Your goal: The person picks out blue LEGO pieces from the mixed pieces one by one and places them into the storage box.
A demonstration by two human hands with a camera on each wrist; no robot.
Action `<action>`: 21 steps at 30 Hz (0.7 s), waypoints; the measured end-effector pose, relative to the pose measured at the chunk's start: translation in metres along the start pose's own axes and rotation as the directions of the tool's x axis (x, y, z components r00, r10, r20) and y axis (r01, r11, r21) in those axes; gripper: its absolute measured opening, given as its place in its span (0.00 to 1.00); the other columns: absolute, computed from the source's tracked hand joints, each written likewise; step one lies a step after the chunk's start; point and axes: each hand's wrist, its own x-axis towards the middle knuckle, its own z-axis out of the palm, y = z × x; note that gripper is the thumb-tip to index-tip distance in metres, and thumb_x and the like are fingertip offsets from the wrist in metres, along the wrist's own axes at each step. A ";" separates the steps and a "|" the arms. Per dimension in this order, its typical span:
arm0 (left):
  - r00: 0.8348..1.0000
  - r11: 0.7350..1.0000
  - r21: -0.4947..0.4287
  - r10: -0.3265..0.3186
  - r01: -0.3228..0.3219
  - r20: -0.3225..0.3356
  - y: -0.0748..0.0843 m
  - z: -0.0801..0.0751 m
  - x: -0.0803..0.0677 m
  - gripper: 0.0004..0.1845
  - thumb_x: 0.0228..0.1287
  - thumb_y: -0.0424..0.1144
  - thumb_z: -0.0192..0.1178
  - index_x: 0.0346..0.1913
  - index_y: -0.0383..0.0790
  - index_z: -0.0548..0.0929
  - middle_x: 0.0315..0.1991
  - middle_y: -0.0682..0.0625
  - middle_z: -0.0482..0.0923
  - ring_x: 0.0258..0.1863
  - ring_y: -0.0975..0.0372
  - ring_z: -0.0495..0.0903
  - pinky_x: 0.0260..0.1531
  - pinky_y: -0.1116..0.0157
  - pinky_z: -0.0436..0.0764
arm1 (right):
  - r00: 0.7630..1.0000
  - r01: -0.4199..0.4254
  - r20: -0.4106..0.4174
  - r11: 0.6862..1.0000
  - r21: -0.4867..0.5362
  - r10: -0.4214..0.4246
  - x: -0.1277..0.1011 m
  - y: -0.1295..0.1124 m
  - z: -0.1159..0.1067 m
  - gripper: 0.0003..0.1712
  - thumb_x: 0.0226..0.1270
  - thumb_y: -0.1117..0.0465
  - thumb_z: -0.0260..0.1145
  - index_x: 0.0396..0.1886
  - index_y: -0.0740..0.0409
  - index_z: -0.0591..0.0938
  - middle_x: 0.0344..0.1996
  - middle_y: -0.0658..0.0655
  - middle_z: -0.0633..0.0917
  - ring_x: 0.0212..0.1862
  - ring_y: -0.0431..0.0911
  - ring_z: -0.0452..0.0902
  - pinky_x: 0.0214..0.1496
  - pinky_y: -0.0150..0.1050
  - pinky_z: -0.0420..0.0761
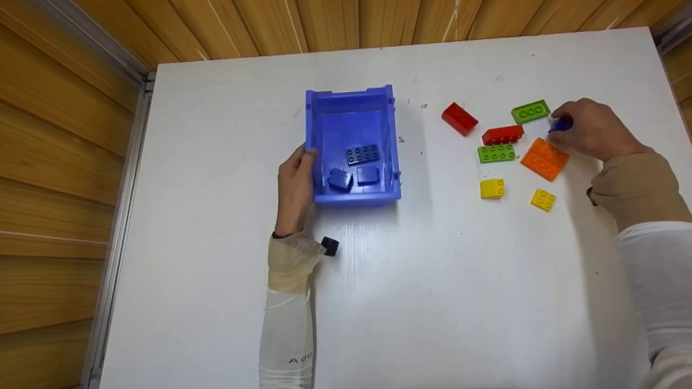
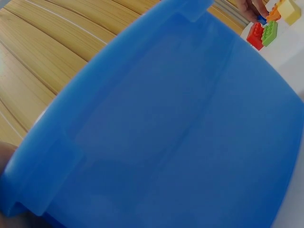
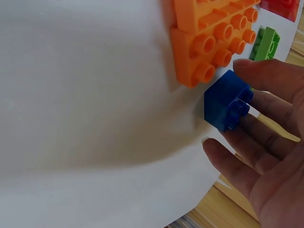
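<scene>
Right hand (image 1: 592,129) reaches in from the right edge of the white table (image 1: 378,302), wrist bent, fingers curled round a small blue brick (image 1: 560,125); right wrist view shows the fingertips (image 3: 251,69) pinching it, thumb loose below. The brick is a stubby blue block, studs facing the palm, low over the table just beside the orange plate brick (image 1: 544,158) and near the green brick (image 1: 530,111). Left hand (image 1: 295,183) lies flat along the left wall of the blue bin (image 1: 351,97), fingers straight against it, thumb at the rim, forearm running down the table. The bin sits mid-table, open top, holding three dark blue bricks (image 1: 362,154): one long studded one, two small ones nearer the front wall.
</scene>
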 end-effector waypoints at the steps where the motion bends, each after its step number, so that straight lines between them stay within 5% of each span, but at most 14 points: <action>1: 1.000 1.000 0.000 0.001 -0.001 -0.002 0.000 0.000 0.000 0.24 0.82 0.42 0.50 0.70 0.33 0.80 0.53 0.32 0.84 0.47 0.41 0.82 0.52 0.45 0.78 | 1.000 0.000 0.002 1.000 0.001 0.000 0.000 0.000 0.000 0.32 0.75 0.63 0.67 0.68 0.80 0.70 0.63 0.84 0.68 0.61 0.79 0.64 0.67 0.75 0.65; 13: 1.000 1.000 -0.002 -0.001 0.001 -0.003 0.000 0.000 0.001 0.24 0.82 0.42 0.50 0.71 0.33 0.80 0.57 0.34 0.83 0.52 0.43 0.81 0.55 0.49 0.77 | 1.000 -0.012 0.022 1.000 -0.006 0.013 0.002 -0.001 -0.001 0.29 0.75 0.67 0.64 0.68 0.80 0.70 0.63 0.84 0.67 0.62 0.79 0.62 0.68 0.75 0.62; 21: 1.000 1.000 0.029 0.008 -0.008 -0.002 0.000 -0.001 0.001 0.24 0.82 0.42 0.50 0.70 0.33 0.81 0.55 0.34 0.84 0.48 0.44 0.81 0.48 0.56 0.78 | 1.000 0.006 0.019 1.000 -0.003 -0.005 0.003 0.001 0.000 0.26 0.74 0.69 0.63 0.65 0.81 0.72 0.61 0.84 0.69 0.60 0.78 0.63 0.66 0.76 0.63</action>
